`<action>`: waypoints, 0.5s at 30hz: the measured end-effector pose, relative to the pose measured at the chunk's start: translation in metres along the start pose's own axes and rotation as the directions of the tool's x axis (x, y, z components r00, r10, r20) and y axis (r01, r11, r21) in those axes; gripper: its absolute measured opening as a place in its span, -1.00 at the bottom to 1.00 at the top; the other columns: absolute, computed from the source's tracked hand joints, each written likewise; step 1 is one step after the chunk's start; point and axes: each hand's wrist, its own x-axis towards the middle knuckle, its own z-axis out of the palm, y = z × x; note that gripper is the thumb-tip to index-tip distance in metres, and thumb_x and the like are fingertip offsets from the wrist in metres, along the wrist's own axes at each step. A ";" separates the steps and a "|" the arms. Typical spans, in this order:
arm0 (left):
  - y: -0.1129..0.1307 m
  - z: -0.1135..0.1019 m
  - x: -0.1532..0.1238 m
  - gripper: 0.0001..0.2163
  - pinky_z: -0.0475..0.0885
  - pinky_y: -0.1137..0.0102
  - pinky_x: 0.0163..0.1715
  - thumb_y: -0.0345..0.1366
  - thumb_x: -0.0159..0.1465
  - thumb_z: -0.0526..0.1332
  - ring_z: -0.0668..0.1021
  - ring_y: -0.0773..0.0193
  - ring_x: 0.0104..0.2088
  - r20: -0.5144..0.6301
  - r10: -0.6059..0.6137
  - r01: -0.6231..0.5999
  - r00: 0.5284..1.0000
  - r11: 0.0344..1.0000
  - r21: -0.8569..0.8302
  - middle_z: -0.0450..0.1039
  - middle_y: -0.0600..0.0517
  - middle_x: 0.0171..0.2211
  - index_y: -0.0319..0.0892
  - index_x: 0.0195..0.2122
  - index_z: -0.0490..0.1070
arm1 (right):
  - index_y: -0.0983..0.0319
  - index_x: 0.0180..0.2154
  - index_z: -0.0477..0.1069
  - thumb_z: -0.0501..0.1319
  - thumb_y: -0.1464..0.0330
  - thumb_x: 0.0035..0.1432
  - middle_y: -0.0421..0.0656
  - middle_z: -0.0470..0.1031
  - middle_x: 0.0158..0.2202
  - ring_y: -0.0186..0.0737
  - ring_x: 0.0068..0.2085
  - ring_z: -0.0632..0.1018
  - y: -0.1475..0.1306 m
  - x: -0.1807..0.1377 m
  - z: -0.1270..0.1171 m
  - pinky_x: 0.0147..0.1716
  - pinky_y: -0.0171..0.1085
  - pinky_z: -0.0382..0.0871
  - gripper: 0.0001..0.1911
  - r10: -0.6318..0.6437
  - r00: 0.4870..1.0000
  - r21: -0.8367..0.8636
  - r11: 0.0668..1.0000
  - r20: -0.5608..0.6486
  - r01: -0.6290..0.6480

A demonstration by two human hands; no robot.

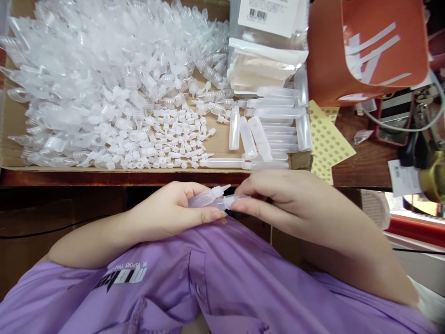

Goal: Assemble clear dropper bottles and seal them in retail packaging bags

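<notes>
My left hand (pixel 177 206) is closed around two small translucent squeeze bottles with pointed nozzles. The upper squeeze bottle (pixel 202 198) points its nozzle to the right and up. Below it, the lower squeeze bottle (pixel 219 203) lies partly behind my left thumb. The fingers of my right hand (pixel 278 195) are pinched at the nozzle end of the lower bottle; whether a cap is between them is hidden. Just beyond my hands, a cardboard tray (pixel 222 139) holds a heap of clear nozzle tops (pixel 104 60), many tiny white caps (pixel 181 134) and several bottle bodies (pixel 278 134).
A sealed plastic bag (pixel 267 60) with a barcode label stands at the tray's right end. Right of it are an orange bin (pixel 327 55) with white strips inside, yellow dotted sticker sheets (pixel 327 139) and a phone (pixel 394 113). A white cable (pixel 399 129) curves across there.
</notes>
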 end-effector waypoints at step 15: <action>-0.002 -0.002 -0.003 -0.71 0.41 0.45 -0.16 -0.12 0.17 0.37 0.59 0.23 -0.20 -0.079 0.062 -0.054 0.995 0.993 0.103 0.63 0.04 -0.22 -0.21 -0.18 0.56 | 0.23 -0.27 0.50 0.13 0.28 0.31 -0.18 0.57 -0.38 -0.30 -0.40 0.54 -0.011 0.004 0.007 -0.44 -0.35 0.28 -0.78 0.067 0.997 -0.063 0.996 -0.029 -0.069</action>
